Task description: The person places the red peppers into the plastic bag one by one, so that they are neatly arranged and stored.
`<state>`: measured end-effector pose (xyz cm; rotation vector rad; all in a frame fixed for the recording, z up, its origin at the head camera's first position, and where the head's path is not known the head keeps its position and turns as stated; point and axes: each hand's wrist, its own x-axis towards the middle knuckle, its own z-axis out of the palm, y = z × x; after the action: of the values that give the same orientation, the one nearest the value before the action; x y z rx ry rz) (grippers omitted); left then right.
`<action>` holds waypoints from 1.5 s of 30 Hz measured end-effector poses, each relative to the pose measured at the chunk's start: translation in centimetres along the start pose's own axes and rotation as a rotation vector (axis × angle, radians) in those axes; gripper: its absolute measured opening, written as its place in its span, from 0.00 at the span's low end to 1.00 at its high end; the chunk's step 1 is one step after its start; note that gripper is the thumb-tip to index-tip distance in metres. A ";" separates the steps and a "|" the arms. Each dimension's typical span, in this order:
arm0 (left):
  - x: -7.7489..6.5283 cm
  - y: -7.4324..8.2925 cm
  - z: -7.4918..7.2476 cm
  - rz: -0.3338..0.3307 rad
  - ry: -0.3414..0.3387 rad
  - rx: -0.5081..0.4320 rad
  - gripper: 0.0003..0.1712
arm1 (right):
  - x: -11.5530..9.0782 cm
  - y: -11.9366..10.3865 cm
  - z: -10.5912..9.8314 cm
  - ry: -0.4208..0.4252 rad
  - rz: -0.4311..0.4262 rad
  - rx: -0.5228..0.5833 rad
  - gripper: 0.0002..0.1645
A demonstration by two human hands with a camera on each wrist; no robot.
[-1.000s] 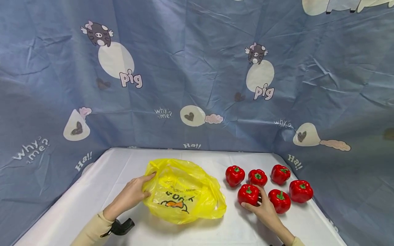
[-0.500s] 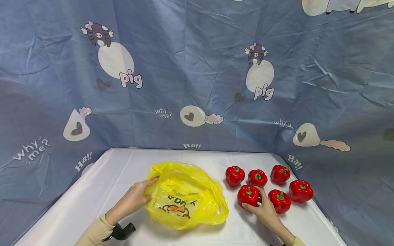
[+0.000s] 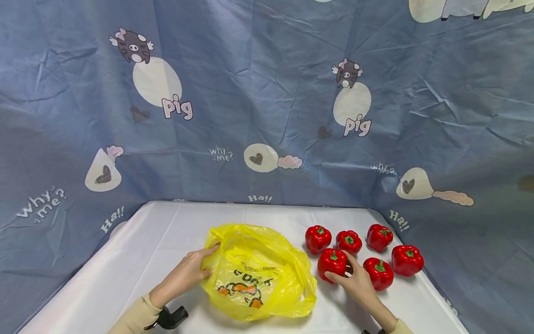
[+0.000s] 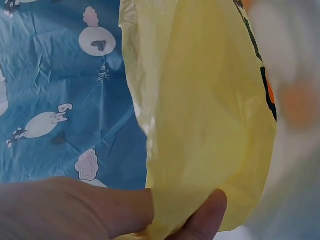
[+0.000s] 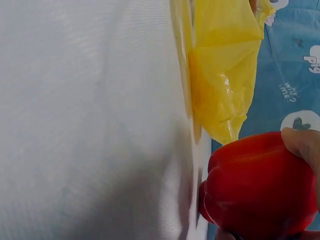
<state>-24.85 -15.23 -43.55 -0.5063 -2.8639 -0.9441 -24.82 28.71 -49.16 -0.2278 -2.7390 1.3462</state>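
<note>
My left hand (image 3: 188, 273) pinches the left edge of a yellow plastic bag (image 3: 250, 297), whose mouth gapes toward the top; in the left wrist view the bag's thin film (image 4: 200, 115) passes between thumb and fingers. On the right, my right hand (image 3: 356, 280) grips a red bell pepper (image 3: 332, 264) with a green stem, thumb on the near side and fingers on the far side. Close up in the right wrist view, that bell pepper (image 5: 262, 185) hides part of the fingers. A short gap separates it from the bag in the head view.
Several other red bell peppers stand around the right hand, among them one behind (image 3: 318, 240), one to the right (image 3: 378, 273) and one near the table's right edge (image 3: 407, 260). A white cloth covers the table (image 3: 167, 236). Blue printed curtain (image 3: 267, 116) surrounds the back and sides.
My left hand has drawn the bag rightward and nearer to me. The gripped bell pepper has shifted slightly left and up with my right hand. The other bell peppers stay put.
</note>
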 end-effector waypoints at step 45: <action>0.5 0.2 0.5 -0.077 0.003 -0.030 0.38 | 0.1 -7.6 3.3 -0.258 -0.247 0.303 0.54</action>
<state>-25.23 -14.67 -43.72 -0.4000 -2.8893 -1.0003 -26.15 21.58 -45.18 0.3140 -2.5860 1.7904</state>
